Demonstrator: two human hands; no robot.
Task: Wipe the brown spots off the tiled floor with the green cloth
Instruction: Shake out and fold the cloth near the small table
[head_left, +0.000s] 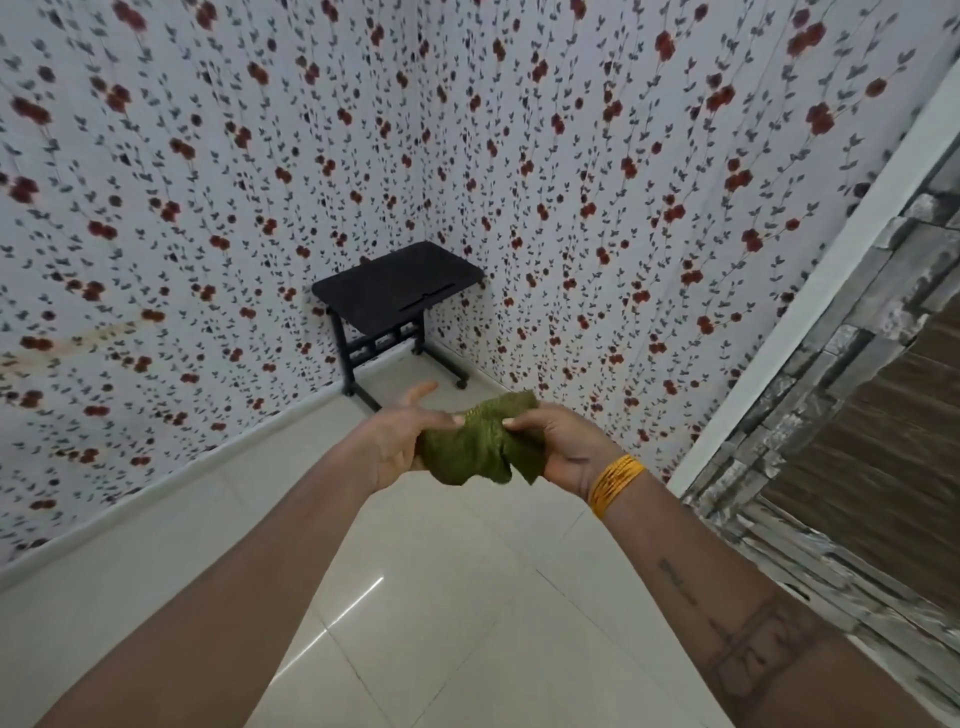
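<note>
A crumpled green cloth (480, 441) hangs in the air in front of me, held between both hands well above the pale tiled floor (447, 613). My left hand (400, 441) grips its left side with the thumb on top and one finger pointing forward. My right hand (563, 444), with yellow bangles at the wrist, pinches its right side. No brown spots show on the floor tiles in view.
A small black table on castors (397, 293) stands in the far corner. Floral wallpaper covers the left wall (156, 234) and the back wall (623, 182). A stone-clad wall and brown shutter (872, 415) run along the right.
</note>
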